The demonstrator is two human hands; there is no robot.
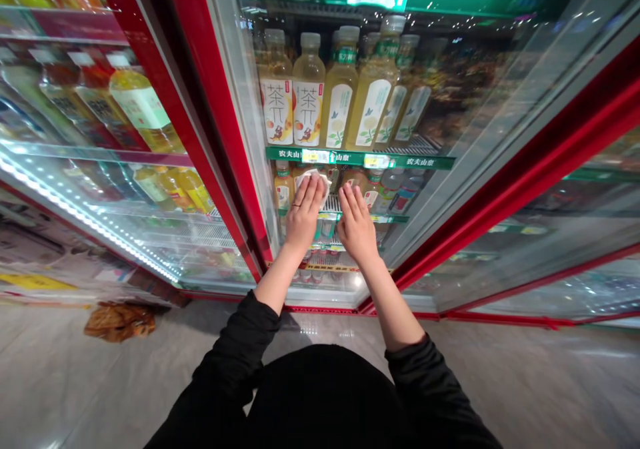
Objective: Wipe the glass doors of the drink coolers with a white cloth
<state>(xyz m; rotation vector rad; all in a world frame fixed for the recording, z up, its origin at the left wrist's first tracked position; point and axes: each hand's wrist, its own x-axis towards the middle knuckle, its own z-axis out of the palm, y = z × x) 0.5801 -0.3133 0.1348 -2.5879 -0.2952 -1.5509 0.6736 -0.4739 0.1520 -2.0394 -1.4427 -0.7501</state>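
Note:
My left hand (303, 221) presses a white cloth (326, 187) flat against the glass door (440, 129) of a drinks fridge. Its fingers lie straight over the cloth, and a thin ring shows on one of them. Beside it, my right hand (357, 225) is open, fingers stretched out along the same glass and holding nothing. Behind the pane, just above my hands, bottles of pale yellow tea (340, 102) stand on a shelf with a green price strip (420, 163). Smaller bottles on the lower shelf are partly hidden by my hands.
Red door frames (505, 185) run down both sides of this pane. Another lit fridge (90, 149) with bottled drinks stands on the left. A crumpled brown bag (120, 321) lies on the grey tiled floor (125, 395). More glass doors continue to the right.

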